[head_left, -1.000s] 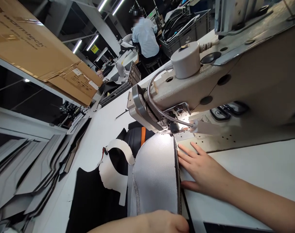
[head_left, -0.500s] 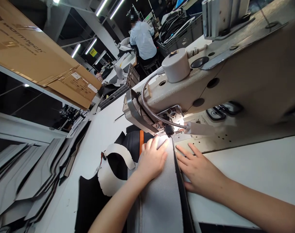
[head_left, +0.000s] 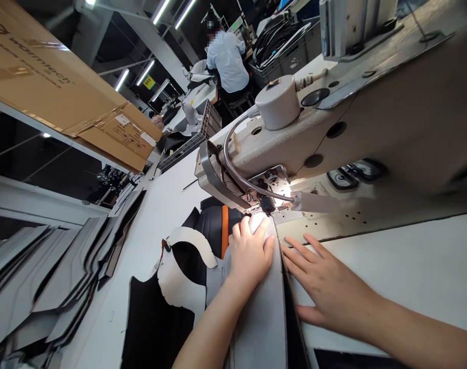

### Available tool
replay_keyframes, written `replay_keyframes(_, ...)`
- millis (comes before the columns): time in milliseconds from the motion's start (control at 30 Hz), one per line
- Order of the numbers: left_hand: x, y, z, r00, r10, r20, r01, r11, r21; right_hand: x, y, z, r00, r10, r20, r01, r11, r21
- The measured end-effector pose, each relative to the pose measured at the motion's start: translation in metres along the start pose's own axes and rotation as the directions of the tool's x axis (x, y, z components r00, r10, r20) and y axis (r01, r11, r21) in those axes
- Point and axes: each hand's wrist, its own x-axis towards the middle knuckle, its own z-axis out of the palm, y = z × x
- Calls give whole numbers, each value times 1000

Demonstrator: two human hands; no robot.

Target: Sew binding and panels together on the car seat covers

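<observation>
Grey woven-looking fabric forms the long panel nearest us, lying on a smooth white surface, a black layer showing along its right edge. We judge it light, soft and pliable, apt to slip or pucker, so it seems best taken flat under the palm, close to that edge. Our hands are apart: the bare right hand lies spread beside the edge, while the bare left hand rests on the panel, fingers slightly bent. A curved, flat white piece lies leftward. Beyond, the panel's tip meets a beige metal sewing machine; farther off sits a person in a pale blue shirt.
</observation>
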Motion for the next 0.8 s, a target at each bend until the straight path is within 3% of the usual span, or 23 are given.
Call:
replay_keyframes(200,-4,4,8,996,40,-79,-35,997,66,-7,-3,-2,998,-26,-53,28,999,38)
replay_keyframes(800,-2,2,4,998,48,-47,-46,998,46,-8,-7,-1,996,16,-89,-10,998,62)
